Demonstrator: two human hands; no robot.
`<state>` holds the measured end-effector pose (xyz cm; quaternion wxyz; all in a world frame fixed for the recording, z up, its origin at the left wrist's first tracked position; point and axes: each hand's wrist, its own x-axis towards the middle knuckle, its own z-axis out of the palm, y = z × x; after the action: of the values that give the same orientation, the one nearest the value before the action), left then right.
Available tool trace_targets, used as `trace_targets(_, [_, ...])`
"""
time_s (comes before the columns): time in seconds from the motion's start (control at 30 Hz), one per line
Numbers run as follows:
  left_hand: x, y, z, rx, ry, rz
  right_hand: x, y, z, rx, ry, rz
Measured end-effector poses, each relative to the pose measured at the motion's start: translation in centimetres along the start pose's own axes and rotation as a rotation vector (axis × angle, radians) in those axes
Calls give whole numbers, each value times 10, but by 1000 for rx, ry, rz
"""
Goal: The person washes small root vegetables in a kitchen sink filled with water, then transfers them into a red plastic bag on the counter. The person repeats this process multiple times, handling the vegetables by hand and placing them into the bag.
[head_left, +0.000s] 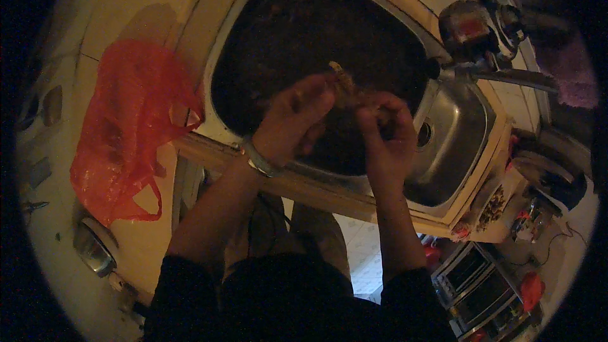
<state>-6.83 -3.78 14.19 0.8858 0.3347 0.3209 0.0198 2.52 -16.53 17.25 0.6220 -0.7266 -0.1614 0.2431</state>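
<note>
Over the large dark sink basin (pixel 304 19), both my hands meet at a small, thin, yellowish-brown piece (pixel 344 79) whose kind I cannot make out in the dim light. My left hand (pixel 294 117) is closed with its fingertips on the piece's left side; a band circles that wrist. From the right, my right hand (pixel 389 133) pinches its lower end, thumb and fingers bent together. The piece points up and away from me. Below the hands the basin holds something dark and mottled, too dim to tell apart.
A red plastic bag (pixel 126 133) lies on the counter to the left. At right are a smaller steel basin (pixel 453 145), a faucet (pixel 475 66) and a bowl of small brownish bits (pixel 493 206). A metal container (pixel 95 250) stands at lower left, an oven-like appliance (pixel 475 285) at lower right.
</note>
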Motion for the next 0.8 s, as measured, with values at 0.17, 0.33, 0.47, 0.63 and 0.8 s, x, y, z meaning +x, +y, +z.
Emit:
trace_targets(0.17, [3,1,7,111,144,103,2,-5,1,-423,-99,-77])
trace_targets(0.33, [2,12,10,410,106,158,11,-14,-6,-860,-170,-366])
trace_targets(0.47, [5,25,6,593,90,174,13,-14,-13,-577,-388,-185])
trace_targets(0.63, [5,29,6,465,92,33,15,-14,-19,-537,-439,-42])
trace_targets(0.8, [3,32,10,689,108,154,14,-14,-21,-972,-421,-613])
